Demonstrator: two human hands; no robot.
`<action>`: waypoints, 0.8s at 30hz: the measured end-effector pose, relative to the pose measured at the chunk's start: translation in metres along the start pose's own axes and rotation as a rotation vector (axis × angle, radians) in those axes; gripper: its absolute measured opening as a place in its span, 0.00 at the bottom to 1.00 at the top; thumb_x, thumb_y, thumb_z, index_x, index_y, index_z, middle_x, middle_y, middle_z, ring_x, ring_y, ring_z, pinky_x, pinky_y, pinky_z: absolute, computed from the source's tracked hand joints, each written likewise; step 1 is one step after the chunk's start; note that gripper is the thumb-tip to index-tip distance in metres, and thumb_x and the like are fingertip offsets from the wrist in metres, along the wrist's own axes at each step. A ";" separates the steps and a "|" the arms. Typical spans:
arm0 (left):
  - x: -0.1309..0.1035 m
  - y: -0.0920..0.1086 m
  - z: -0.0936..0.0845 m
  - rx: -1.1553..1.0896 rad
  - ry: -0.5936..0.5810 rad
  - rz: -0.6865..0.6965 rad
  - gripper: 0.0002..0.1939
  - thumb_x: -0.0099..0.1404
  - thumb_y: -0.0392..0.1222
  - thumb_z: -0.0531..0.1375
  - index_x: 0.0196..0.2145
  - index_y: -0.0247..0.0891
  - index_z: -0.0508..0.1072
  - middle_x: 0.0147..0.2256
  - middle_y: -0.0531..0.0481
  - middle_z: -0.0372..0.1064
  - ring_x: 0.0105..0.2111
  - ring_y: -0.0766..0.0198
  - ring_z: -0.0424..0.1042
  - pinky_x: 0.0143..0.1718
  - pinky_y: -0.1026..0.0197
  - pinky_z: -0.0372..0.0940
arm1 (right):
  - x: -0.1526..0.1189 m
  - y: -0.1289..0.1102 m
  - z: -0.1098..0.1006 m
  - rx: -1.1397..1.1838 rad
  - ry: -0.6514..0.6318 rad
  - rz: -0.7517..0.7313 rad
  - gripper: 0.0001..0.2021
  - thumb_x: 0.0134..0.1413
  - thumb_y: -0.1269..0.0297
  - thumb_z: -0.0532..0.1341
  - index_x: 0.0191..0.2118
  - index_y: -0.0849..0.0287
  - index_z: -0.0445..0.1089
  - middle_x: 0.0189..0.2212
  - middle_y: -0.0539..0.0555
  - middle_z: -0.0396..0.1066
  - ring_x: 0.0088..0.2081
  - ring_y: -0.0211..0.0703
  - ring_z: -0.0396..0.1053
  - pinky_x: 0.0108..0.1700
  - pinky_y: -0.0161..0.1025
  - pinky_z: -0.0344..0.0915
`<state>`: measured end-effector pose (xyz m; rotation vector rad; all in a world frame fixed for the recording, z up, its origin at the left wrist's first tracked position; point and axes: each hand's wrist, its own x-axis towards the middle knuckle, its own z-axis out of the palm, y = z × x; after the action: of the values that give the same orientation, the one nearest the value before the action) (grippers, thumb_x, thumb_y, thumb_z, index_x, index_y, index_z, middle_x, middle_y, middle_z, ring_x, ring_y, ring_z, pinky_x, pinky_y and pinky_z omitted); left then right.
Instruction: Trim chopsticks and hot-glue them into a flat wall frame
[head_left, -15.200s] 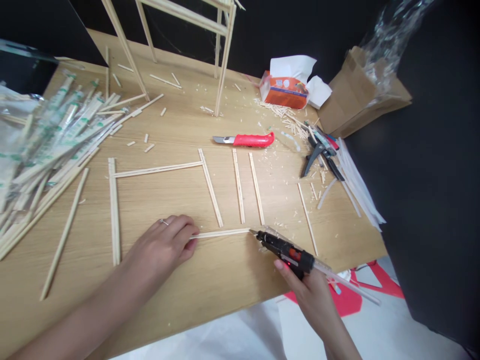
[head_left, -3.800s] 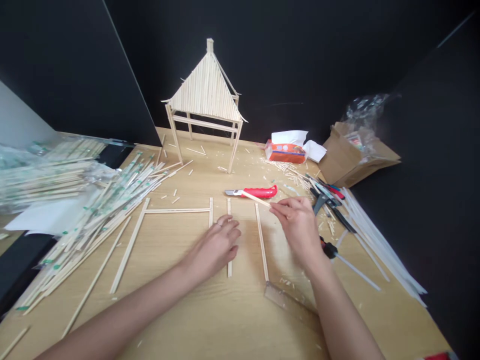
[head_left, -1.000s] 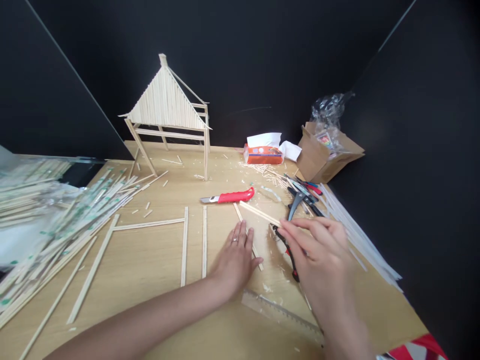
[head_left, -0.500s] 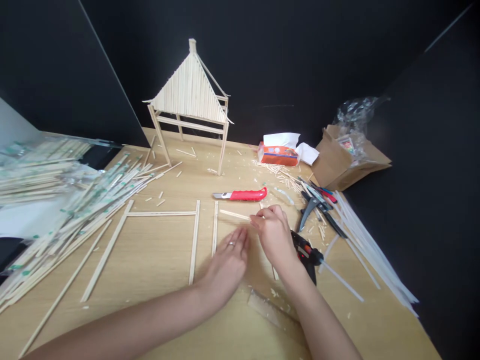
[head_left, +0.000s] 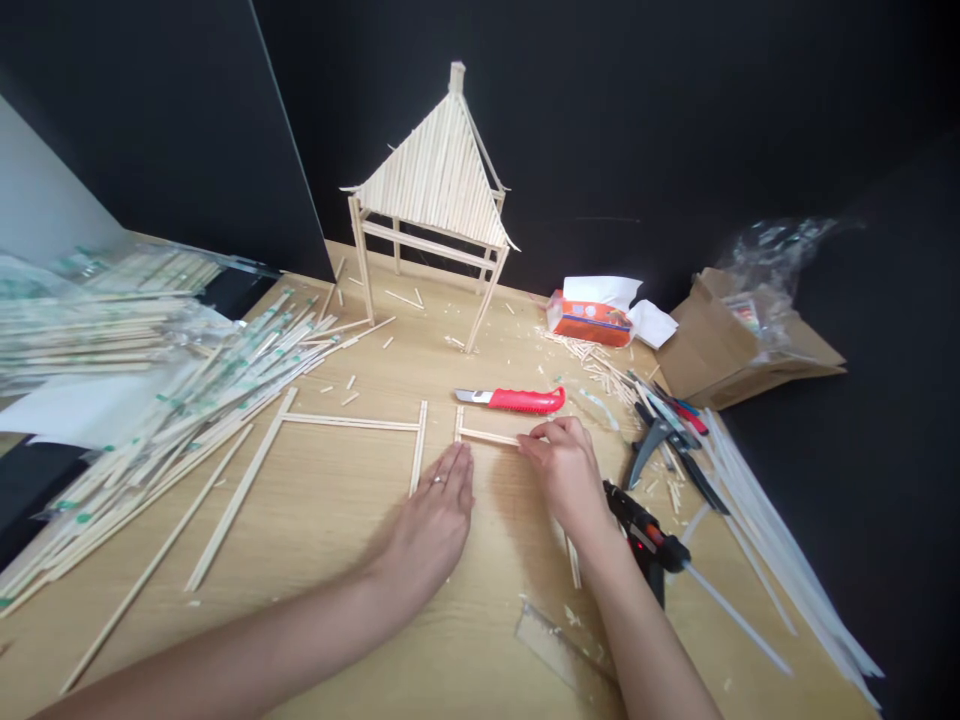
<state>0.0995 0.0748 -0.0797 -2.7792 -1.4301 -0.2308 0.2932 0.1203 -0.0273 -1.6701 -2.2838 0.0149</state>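
Observation:
My right hand (head_left: 566,480) pinches a short double wooden stick (head_left: 489,437) by its right end. The stick's left end meets an upright wooden strip (head_left: 460,422) lying on the table. My left hand (head_left: 431,520), ring on one finger, lies flat with fingers stretched over the lower part of that strip, which it hides. Another wooden strip (head_left: 573,558) lies partly under my right hand. To the left, a joined frame (head_left: 349,422) of two long strips and a crossbar lies flat. Beyond my hands rests a red utility knife (head_left: 529,400) with its blade out.
A stick-built house model (head_left: 431,190) stands at the back. Piles of wooden sticks (head_left: 217,400) cover the left side. Right of my hand are a black glue gun (head_left: 649,535), cutting pliers (head_left: 656,440), white glue sticks (head_left: 787,540) and a cardboard box (head_left: 697,340). A clear ruler (head_left: 555,640) lies in front.
My right hand has brought the short stick's left end against the upright strip. My left hand has slid left onto that strip. The camera view has turned leftward.

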 end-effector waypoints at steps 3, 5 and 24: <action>0.000 0.002 -0.005 0.023 -0.021 -0.019 0.27 0.62 0.26 0.45 0.59 0.18 0.57 0.62 0.29 0.46 0.64 0.51 0.39 0.62 0.49 0.52 | 0.000 0.002 0.002 0.004 0.004 0.001 0.09 0.57 0.68 0.60 0.37 0.49 0.77 0.33 0.52 0.71 0.40 0.47 0.60 0.43 0.43 0.56; 0.001 0.004 -0.008 0.036 -0.030 -0.026 0.27 0.61 0.25 0.45 0.58 0.19 0.58 0.62 0.29 0.47 0.63 0.51 0.40 0.62 0.50 0.53 | 0.000 0.002 0.003 0.010 0.006 0.005 0.08 0.57 0.68 0.60 0.37 0.48 0.77 0.33 0.51 0.71 0.40 0.47 0.60 0.43 0.43 0.56; -0.001 0.004 -0.019 0.087 -0.059 -0.015 0.31 0.55 0.21 0.44 0.58 0.16 0.58 0.61 0.28 0.49 0.63 0.47 0.45 0.61 0.51 0.55 | 0.002 -0.006 -0.001 0.012 -0.019 -0.002 0.08 0.57 0.68 0.60 0.35 0.49 0.77 0.33 0.52 0.70 0.40 0.46 0.59 0.42 0.42 0.55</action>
<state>0.0998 0.0703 -0.0611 -2.7286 -1.4374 -0.0848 0.2875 0.1205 -0.0247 -1.6692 -2.2945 0.0449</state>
